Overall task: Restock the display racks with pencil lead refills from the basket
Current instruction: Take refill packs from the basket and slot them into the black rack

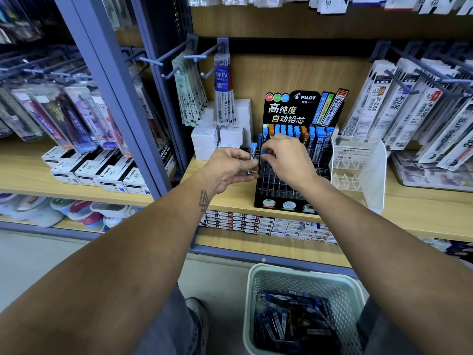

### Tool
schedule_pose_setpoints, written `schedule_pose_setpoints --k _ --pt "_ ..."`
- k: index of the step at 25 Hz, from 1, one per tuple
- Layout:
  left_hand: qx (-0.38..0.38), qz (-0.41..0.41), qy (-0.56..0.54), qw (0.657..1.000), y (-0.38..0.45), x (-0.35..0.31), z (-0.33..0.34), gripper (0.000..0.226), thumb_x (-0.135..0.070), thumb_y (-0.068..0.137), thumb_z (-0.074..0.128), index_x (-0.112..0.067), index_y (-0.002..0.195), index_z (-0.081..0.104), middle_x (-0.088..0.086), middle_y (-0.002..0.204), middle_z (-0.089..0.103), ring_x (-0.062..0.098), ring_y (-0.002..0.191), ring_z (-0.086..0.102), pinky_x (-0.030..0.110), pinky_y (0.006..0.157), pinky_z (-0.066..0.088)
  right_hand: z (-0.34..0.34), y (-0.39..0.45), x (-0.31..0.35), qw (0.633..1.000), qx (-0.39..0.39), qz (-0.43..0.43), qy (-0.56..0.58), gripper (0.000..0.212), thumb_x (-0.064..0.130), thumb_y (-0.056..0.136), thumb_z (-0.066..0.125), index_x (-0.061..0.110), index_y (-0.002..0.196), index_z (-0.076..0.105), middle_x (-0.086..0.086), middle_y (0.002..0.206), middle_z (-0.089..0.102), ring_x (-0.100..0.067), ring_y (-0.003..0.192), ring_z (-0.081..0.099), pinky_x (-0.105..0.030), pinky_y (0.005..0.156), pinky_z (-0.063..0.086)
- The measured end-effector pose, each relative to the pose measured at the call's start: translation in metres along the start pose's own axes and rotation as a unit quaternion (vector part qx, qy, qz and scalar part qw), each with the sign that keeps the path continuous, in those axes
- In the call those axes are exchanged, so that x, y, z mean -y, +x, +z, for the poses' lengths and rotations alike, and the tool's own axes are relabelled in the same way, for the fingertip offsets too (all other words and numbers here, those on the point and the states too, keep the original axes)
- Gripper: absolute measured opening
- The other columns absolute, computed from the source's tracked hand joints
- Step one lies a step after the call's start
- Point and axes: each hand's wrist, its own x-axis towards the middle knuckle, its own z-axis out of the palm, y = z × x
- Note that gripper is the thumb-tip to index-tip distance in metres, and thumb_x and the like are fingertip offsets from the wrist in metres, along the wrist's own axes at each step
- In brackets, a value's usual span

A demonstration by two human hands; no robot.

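A blue-capped lead refill tube (253, 158) is held upright between the curled fingers and thumb of the left hand (230, 166), just left of the black display rack (294, 160) on the wooden shelf (409, 213). A second blue-capped refill (264, 152) is pinched by the right hand (286, 156) in front of the rack's upper rows, where further refills (318, 142) are stood in slots. More refills are heaped in the pale perforated basket (302, 275) on the floor below.
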Motion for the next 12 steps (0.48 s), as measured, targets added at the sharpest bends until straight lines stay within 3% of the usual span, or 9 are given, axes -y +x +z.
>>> schedule_pose_setpoints --k 3,6,9,12 --pt "0.004 -0.002 -0.023 1.000 -0.002 -0.001 0.002 0.031 0.011 0.081 0.073 0.005 0.109 0.060 0.028 0.102 0.071 0.035 0.081 0.075 0.035 0.062 0.062 -0.005 0.000 0.003 0.991 -0.031 0.049 0.119 0.019 0.017 0.097 0.061 0.014 0.111 0.074 0.000 0.099 0.071 -0.019 0.092 0.066 -0.035 0.086 0.053" --pt "0.021 0.015 -0.001 1.000 -0.003 -0.001 0.005 0.025 0.012 0.081 0.073 0.005 0.101 0.062 0.025 0.097 0.071 0.034 0.078 0.075 0.036 0.066 0.063 -0.012 0.005 0.008 0.940 0.007 0.122 0.317 0.014 0.015 0.094 0.066 0.017 0.105 0.075 0.002 0.086 0.074 -0.016 0.073 0.071 -0.033 0.077 0.060" --pt "0.028 0.021 0.028 0.999 -0.002 -0.001 0.008 0.024 0.016 0.079 0.072 0.004 0.099 0.064 0.023 0.090 0.072 0.032 0.079 0.075 0.037 0.070 0.063 -0.016 0.006 0.005 0.929 -0.002 0.131 0.347 0.009 0.004 0.090 0.071 0.011 0.094 0.073 -0.008 0.080 0.073 -0.019 0.066 0.069 -0.035 0.071 0.061" --pt "-0.033 0.023 0.113 0.993 0.003 0.000 0.005 0.027 0.022 0.077 0.068 -0.002 0.091 0.069 0.019 0.094 0.073 0.026 0.083 0.073 0.035 0.072 0.063 -0.020 0.007 0.000 0.938 -0.033 0.135 0.319 0.010 0.003 0.089 0.071 0.009 0.097 0.071 -0.007 0.080 0.071 -0.020 0.069 0.072 -0.033 0.072 0.061"
